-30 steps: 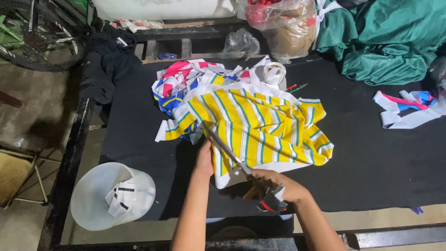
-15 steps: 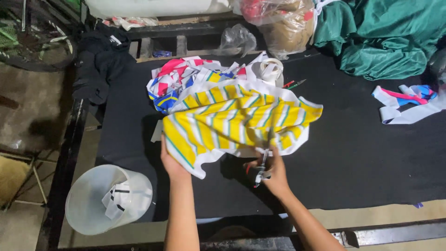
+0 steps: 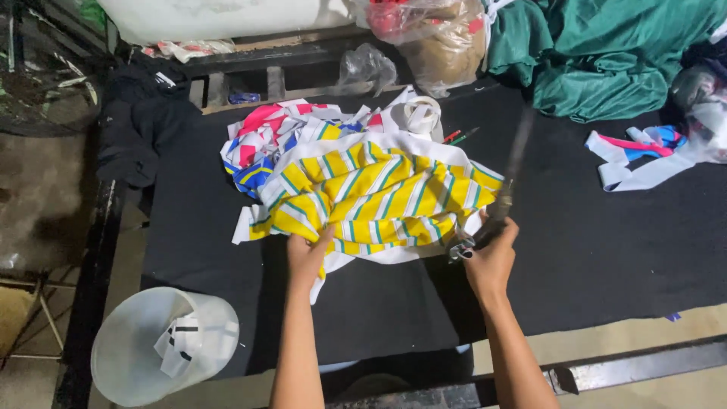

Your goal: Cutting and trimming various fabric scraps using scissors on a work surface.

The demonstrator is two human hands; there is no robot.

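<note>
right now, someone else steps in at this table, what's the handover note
Left hand: flat on the near edge of the striped fabric, pressing it to the black table.
Right hand: closed on the scissors, blades blurred and pointing away, beside the fabric's right edge.
Fabric lies bunched mid-table over pink and blue scraps; tape roll behind it; white bucket at lower left holds small pieces.
Done: cannot tell which cuts are made.
Left: the blades are not in the fabric.

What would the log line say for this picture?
left hand: pressing yellow striped cloth | right hand: grip shut on long metal scissors, blades raised | surface: black table mat
</note>
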